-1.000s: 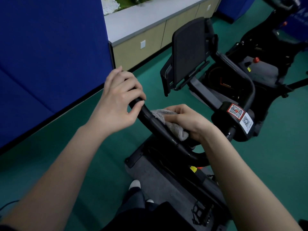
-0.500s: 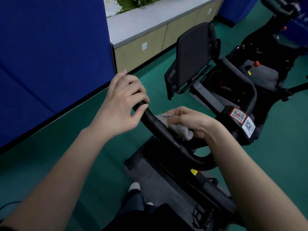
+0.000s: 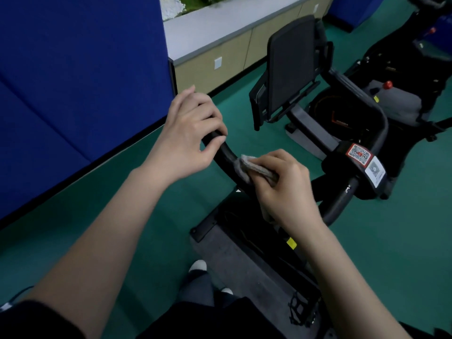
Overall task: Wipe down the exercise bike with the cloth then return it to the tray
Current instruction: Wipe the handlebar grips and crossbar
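While the right hand (image 3: 285, 184) is clamped on the folded grey cloth (image 3: 254, 168), pressing it against the curved black handlebar (image 3: 226, 152) of the exercise bike (image 3: 347, 182), the left hand (image 3: 188, 133) is curled around the upper end of the same bar, fingers over the top and thumb beneath, steadying it. The cloth sits between the two hands, wrapped partly over the bar, just beside the left thumb and touching the bar along its inner curve. Beyond the hands, the bar bends down and round to a clamp block bearing two printed code labels (image 3: 364, 159); a dark backrest (image 3: 291, 64) stands farther off, and a second machine (image 3: 401, 69) occupies the upper right. A pedal (image 3: 299, 311) shows low in view, beside the person's shoe (image 3: 198, 266). No tray is visible from this angle.

Likely hazards, as judged from this arrangement: the cloth is held by the fingertips and only part of it contacts the bar, so a fast stroke could let it bunch or slip free and drop to the green floor (image 3: 146, 216). A stroke toward the left hand would run into the thumb, leaving the gripped end unwiped unless that hand shifts. The labels could snag or lift if rubbed hard.
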`<state>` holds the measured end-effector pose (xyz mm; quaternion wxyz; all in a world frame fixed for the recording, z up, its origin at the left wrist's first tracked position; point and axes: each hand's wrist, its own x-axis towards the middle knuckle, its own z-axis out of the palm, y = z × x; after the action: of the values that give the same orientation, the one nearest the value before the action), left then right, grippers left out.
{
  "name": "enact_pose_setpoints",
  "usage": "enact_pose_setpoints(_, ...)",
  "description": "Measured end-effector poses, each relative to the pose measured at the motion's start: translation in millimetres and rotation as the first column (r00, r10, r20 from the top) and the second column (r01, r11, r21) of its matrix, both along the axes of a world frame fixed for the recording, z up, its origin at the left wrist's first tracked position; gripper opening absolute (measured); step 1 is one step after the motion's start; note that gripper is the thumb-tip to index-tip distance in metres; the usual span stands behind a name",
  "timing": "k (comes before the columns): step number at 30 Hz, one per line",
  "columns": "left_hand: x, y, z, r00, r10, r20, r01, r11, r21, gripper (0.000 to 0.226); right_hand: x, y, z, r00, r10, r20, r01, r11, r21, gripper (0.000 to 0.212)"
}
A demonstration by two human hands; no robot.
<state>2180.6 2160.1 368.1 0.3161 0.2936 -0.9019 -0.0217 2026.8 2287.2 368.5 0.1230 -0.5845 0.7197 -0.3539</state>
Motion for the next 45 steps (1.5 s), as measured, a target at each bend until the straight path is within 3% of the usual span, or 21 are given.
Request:
enact_pose_setpoints(3, 0.7, -0.9, -1.7, 1.0, -0.02, -0.014, 0.02, 1.0, -0.001, 0.015, 1.6, 26.2, -6.0, 0.985, -0.174, -0.008, 0.173, 0.984, -0.043, 0.017)
enact_pose_setpoints(6, 3.8, -4.7, -2.6, 0.998, -0.056, 0.005, 0.057, 0.998, -0.024, 0.016, 17.1, 37.6, -14.4, 0.921, -0.385, 0.057, 0.389, 0.908, -0.153, 0.02)
enact_pose_setpoints(9, 9.3, -11.3, -2.4, 0.994, -0.11, 0.02, 0.111, 0.992, -0.058, 0.017, 34.2, 38.1, -22.9, 0.815, -0.56, 0.149, 0.578, 0.766, -0.281, 0.017)
enact_pose_setpoints(12, 13.3, -17.9, 1.2, 0.985, -0.172, 0.025, 0.174, 0.983, -0.062, 0.018, 61.2, 32.2, -29.1, 0.665, -0.702, 0.254, 0.736, 0.56, -0.379, 0.015)
enact_pose_setpoints(16, 18.3, -25.5, 5.8, 0.965, -0.259, 0.028, 0.26, 0.964, -0.061, 0.017, 107.5, 6.2, -41.4, 0.528, -0.773, 0.351, 0.832, 0.39, -0.394, 0.014)
enact_pose_setpoints(22, 20.4, -40.6, 10.5, 0.93, -0.364, 0.056, 0.368, 0.927, -0.076, 0.014, 152.7, -60.8, -53.7, 0.384, -0.798, 0.465, 0.9, 0.212, -0.38, 0.014)
enact_pose_setpoints(30, 25.3, -56.3, 12.5, 0.873, -0.48, 0.086, 0.486, 0.872, -0.067, 0.016, 170.3, -97.8, -59.8, 0.331, -0.805, 0.492, 0.908, 0.131, -0.398, 0.013)
enact_pose_setpoints(37, 24.6, -56.0, 9.0, 0.877, -0.475, 0.069, 0.479, 0.875, -0.072, 0.015, 151.9, -73.6, -64.0, 0.157, -0.856, 0.493, 0.913, -0.064, -0.402, 0.011)
enact_pose_setpoints(45, 24.6, -54.8, 6.9, 0.881, -0.467, 0.08, 0.473, 0.877, -0.084, 0.016, 164.6, -89.3, -70.5, 0.317, -0.839, 0.442, 0.901, 0.12, -0.417, 0.014)
